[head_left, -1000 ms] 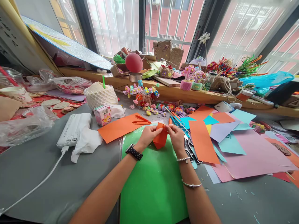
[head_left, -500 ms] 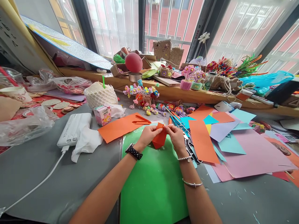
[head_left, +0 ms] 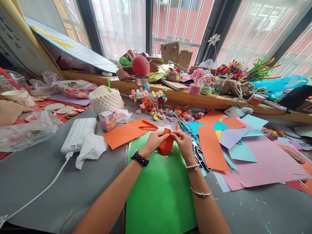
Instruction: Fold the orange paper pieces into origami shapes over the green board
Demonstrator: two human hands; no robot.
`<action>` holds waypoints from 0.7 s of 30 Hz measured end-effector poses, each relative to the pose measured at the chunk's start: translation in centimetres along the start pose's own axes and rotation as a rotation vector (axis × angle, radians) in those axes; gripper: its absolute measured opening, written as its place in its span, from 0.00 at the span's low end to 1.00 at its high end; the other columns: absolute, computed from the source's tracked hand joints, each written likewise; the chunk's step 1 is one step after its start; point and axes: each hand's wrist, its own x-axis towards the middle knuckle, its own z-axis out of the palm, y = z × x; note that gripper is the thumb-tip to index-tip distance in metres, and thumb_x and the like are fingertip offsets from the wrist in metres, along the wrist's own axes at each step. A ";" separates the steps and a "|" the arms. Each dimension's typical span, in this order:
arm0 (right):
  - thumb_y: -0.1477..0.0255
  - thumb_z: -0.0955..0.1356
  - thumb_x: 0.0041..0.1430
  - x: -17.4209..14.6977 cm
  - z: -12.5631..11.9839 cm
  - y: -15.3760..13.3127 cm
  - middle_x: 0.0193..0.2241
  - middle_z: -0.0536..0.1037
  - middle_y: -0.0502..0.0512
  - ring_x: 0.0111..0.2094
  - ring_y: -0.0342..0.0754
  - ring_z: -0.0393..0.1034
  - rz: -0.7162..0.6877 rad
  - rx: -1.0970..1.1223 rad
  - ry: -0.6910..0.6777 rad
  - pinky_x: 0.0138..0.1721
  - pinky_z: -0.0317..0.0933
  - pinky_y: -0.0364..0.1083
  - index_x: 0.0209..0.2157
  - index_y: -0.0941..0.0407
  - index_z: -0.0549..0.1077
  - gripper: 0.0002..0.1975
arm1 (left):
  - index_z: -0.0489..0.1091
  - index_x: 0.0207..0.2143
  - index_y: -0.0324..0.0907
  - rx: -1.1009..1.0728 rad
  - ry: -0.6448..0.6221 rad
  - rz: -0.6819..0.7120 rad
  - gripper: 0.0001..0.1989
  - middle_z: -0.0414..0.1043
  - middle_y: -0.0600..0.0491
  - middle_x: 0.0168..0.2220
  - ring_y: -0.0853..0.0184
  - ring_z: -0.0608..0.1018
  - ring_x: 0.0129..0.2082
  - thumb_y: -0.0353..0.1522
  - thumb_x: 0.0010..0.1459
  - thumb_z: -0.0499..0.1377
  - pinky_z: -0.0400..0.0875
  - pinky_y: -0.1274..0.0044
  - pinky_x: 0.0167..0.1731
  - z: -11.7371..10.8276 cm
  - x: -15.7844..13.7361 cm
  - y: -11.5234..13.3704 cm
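Between both hands is a folded piece of orange paper (head_left: 166, 147), its pointed lower end hanging over a green mat (head_left: 161, 191). My left hand (head_left: 154, 141) pinches its left side. My right hand (head_left: 182, 143) grips the upper right edge with thumb and fingertips close together. Behind my left hand lies a flat orange sheet (head_left: 124, 132) with a small folded orange strip (head_left: 147, 125) on it. To the right of my right hand rests another orange strip (head_left: 211, 148), beside some black-handled tools (head_left: 199, 157) partly covered.
A white power bank (head_left: 78, 135) with a cable and a crumpled tissue (head_left: 91, 151) lie left. Behind them stand a pink carton (head_left: 108, 120) and a coconut (head_left: 106, 100). Pink paper (head_left: 265, 162) and other coloured sheets spread right. Yarn flowers (head_left: 148, 99) stand at the back.
The view has shifted very slightly. Both hands keep hold of the folded orange paper in nearly the same place; the right fingers have moved a little at its upper edge.
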 end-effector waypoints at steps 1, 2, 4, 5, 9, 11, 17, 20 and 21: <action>0.67 0.66 0.46 0.0 0.0 0.1 0.25 0.74 0.54 0.28 0.45 0.67 0.008 0.010 -0.006 0.28 0.62 0.43 0.25 0.58 0.73 0.08 | 0.67 0.18 0.35 0.005 -0.001 0.004 0.16 0.60 0.56 0.17 0.73 0.61 0.19 0.41 0.43 0.57 0.52 0.81 0.19 0.0 0.0 0.0; 0.67 0.66 0.46 0.1 0.0 0.2 0.25 0.74 0.54 0.28 0.45 0.67 0.015 0.020 -0.011 0.29 0.62 0.43 0.25 0.58 0.73 0.08 | 0.66 0.18 0.36 0.010 -0.002 0.008 0.16 0.60 0.57 0.17 0.73 0.61 0.19 0.41 0.43 0.56 0.52 0.81 0.19 0.0 0.0 0.0; 0.67 0.66 0.45 0.1 -0.1 0.4 0.24 0.73 0.54 0.27 0.45 0.67 0.030 0.036 -0.023 0.29 0.62 0.44 0.24 0.58 0.73 0.08 | 0.66 0.18 0.36 0.017 -0.004 0.009 0.15 0.59 0.57 0.17 0.73 0.61 0.19 0.41 0.42 0.57 0.52 0.81 0.19 0.0 0.0 0.0; 0.67 0.67 0.45 0.1 -0.1 0.4 0.24 0.73 0.53 0.27 0.45 0.67 0.038 0.043 -0.026 0.30 0.62 0.44 0.24 0.58 0.73 0.08 | 0.66 0.17 0.36 0.020 -0.006 0.004 0.15 0.59 0.57 0.17 0.73 0.61 0.19 0.41 0.42 0.57 0.52 0.81 0.19 0.0 0.0 0.0; 0.67 0.67 0.43 0.1 -0.1 0.6 0.24 0.74 0.54 0.27 0.46 0.67 0.086 0.083 -0.035 0.30 0.62 0.45 0.24 0.58 0.73 0.08 | 0.66 0.18 0.36 0.020 -0.009 -0.015 0.14 0.61 0.57 0.18 0.73 0.62 0.20 0.40 0.42 0.57 0.54 0.81 0.19 0.0 0.1 -0.2; 0.67 0.68 0.43 0.1 0.0 0.6 0.24 0.74 0.54 0.27 0.46 0.67 0.119 0.118 -0.035 0.30 0.62 0.45 0.25 0.59 0.72 0.09 | 0.66 0.18 0.36 0.032 -0.010 -0.008 0.14 0.61 0.56 0.18 0.73 0.62 0.20 0.40 0.43 0.56 0.54 0.81 0.19 0.0 0.1 -0.2; 0.66 0.68 0.42 0.0 0.1 0.7 0.23 0.73 0.52 0.26 0.45 0.66 0.203 0.202 -0.037 0.30 0.61 0.44 0.24 0.58 0.71 0.10 | 0.67 0.20 0.36 0.061 -0.037 0.000 0.14 0.61 0.56 0.19 0.72 0.62 0.20 0.40 0.43 0.56 0.54 0.81 0.19 -0.1 0.1 -0.3; 0.65 0.68 0.42 0.0 0.1 0.6 0.22 0.71 0.51 0.25 0.43 0.64 0.206 0.210 -0.040 0.29 0.59 0.42 0.23 0.59 0.71 0.10 | 0.68 0.19 0.36 0.080 -0.043 0.004 0.14 0.62 0.55 0.18 0.72 0.62 0.19 0.40 0.43 0.56 0.55 0.81 0.18 -0.1 0.1 -0.3; 0.65 0.68 0.42 0.0 0.1 0.6 0.21 0.70 0.50 0.25 0.42 0.63 0.201 0.208 -0.037 0.28 0.58 0.42 0.22 0.59 0.70 0.10 | 0.68 0.20 0.36 0.080 -0.051 0.009 0.14 0.62 0.55 0.18 0.72 0.63 0.19 0.40 0.43 0.56 0.55 0.81 0.18 0.0 0.1 -0.3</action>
